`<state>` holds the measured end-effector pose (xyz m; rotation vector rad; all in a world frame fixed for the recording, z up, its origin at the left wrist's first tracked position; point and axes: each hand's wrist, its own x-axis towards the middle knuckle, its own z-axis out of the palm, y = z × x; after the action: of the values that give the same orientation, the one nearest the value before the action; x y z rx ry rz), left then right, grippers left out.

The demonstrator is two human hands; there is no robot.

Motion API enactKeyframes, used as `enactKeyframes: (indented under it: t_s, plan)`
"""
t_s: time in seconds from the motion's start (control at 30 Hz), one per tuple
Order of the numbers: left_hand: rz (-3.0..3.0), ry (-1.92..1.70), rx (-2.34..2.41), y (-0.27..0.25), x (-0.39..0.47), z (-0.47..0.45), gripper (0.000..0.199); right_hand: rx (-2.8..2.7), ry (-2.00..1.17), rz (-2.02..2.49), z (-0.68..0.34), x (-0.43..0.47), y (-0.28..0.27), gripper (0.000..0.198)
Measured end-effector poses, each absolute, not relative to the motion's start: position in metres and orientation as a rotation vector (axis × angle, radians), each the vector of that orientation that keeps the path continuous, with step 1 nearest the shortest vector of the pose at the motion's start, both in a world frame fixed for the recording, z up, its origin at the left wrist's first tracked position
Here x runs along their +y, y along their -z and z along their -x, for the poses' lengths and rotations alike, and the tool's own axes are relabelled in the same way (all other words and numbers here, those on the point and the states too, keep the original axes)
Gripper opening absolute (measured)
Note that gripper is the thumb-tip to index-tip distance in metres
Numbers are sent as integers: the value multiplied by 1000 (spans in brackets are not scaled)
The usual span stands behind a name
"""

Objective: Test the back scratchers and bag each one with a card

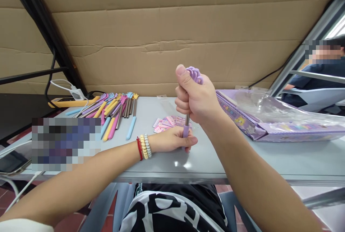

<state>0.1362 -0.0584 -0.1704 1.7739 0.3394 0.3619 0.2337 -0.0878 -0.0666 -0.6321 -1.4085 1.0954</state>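
Note:
A purple back scratcher with a metal shaft stands upright in front of me. My left hand, with beaded bracelets and a red cord at its wrist, is closed around the purple grip low over the table. Higher up, my right hand makes a fist around the upper shaft, thumb on top, and the purple claw head shows above the fingers. Pink printed cards lie spread just behind my left hand. To the left is a pile of back scratchers in yellow, pink, blue and purple, several with bare metal shafts.
A purple printed box with clear plastic wrapping sits at the right. A yellow object with a white charger and cables is at the left. Cardboard walls the back. Another person sits beyond the frame at right.

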Motion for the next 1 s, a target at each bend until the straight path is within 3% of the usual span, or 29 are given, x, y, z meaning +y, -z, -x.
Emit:
enactKeyframes:
  t_s: [0.33, 1.0]
  plan:
    - [-1585, -443, 409, 170, -67, -144, 34, -1447, -1051, 620, -227, -92, 71, 48]
    - [-1721, -460, 513, 171, -69, -144, 31, -1336, -1015, 616, -232, -98, 92, 40]
